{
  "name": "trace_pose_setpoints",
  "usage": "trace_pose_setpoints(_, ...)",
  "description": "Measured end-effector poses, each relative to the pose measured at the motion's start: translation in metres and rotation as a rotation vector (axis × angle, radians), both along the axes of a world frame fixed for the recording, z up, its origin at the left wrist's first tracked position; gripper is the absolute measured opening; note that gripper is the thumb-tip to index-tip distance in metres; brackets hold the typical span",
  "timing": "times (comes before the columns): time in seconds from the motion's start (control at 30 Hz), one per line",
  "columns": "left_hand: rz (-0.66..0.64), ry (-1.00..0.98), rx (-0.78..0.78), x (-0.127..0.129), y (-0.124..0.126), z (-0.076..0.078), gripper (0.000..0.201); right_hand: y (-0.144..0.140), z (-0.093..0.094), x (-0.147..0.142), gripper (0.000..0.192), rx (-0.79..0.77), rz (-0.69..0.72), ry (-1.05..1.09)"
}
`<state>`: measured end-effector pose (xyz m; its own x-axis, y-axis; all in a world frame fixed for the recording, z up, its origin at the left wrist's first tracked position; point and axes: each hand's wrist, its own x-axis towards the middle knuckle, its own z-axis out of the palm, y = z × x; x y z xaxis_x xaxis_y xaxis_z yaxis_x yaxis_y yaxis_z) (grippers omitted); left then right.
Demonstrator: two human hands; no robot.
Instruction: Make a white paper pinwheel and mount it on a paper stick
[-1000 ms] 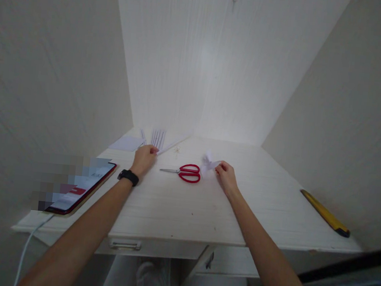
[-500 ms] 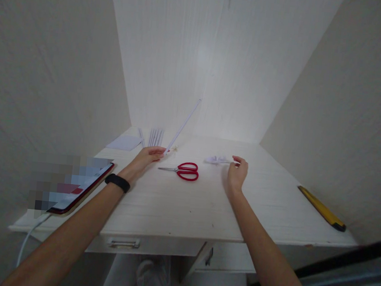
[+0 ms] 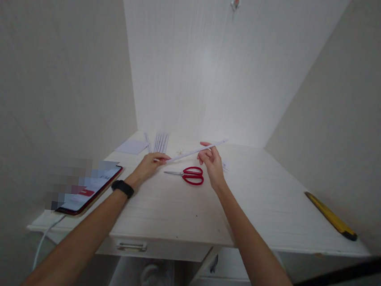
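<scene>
A long thin white paper stick [image 3: 189, 152] is held above the white desk [image 3: 272, 205], slanting up to the right. My left hand [image 3: 149, 165] pinches its near end. My right hand [image 3: 211, 161] holds it near the middle, fingers closed around it. Red-handled scissors [image 3: 189, 175] lie shut on the desk just below the stick, between my two hands. A small crumpled white paper piece [image 3: 225, 166] lies on the desk right behind my right hand, partly hidden.
Several more white paper sticks [image 3: 160, 141] and a white paper sheet [image 3: 131, 146] lie at the back left. A phone [image 3: 88, 189] with a cable sits at the left edge. A yellow utility knife [image 3: 331, 215] lies at the right. Walls enclose three sides.
My left hand lifted a paper stick from the desk and lowered its tip to the right. My right hand let go of the crumpled paper and moved left onto the stick.
</scene>
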<state>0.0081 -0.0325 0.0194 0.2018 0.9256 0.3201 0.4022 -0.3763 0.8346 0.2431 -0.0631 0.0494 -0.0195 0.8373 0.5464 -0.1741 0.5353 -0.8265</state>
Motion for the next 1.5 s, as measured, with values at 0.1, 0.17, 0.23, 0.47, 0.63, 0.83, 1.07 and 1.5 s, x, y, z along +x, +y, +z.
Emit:
trace_pose_setpoints(0.1,-0.216,0.004,-0.172,0.0,-0.004,0.003,0.027,0.003,-0.007,-0.002,0.022,-0.033,-0.034,0.039)
trace_pose_setpoints(0.17,-0.308,-0.039,-0.238,0.0,-0.006,0.005,0.027,0.004,-0.014,0.001,0.022,-0.08,-0.002,0.084)
trace_pose_setpoints(0.23,-0.316,-0.14,-0.262,0.0,-0.008,0.008,0.028,0.005,-0.019,0.004,0.023,-0.154,0.091,0.121)
trace_pose_setpoints(0.47,-0.354,-0.449,-0.365,0.009,-0.013,0.012,0.029,-0.006,-0.021,0.001,0.029,-0.399,0.603,-0.015)
trace_pose_setpoints(0.63,-0.446,-0.551,-0.404,0.021,-0.025,0.017,0.029,-0.013,-0.025,-0.008,0.034,-0.408,0.762,-0.182)
trace_pose_setpoints(0.83,-0.414,-0.637,-0.378,0.029,-0.033,0.024,0.025,-0.015,-0.03,-0.017,0.034,-0.428,0.903,-0.287)
trace_pose_setpoints(1.07,-0.377,-0.711,-0.375,0.034,-0.035,0.026,0.024,-0.017,-0.029,-0.02,0.036,-0.431,0.94,-0.292)
trace_pose_setpoints(1.5,-0.25,-0.961,-0.354,0.03,-0.022,0.019,0.011,0.022,-0.008,0.04,0.027,-0.106,-0.234,-0.126)
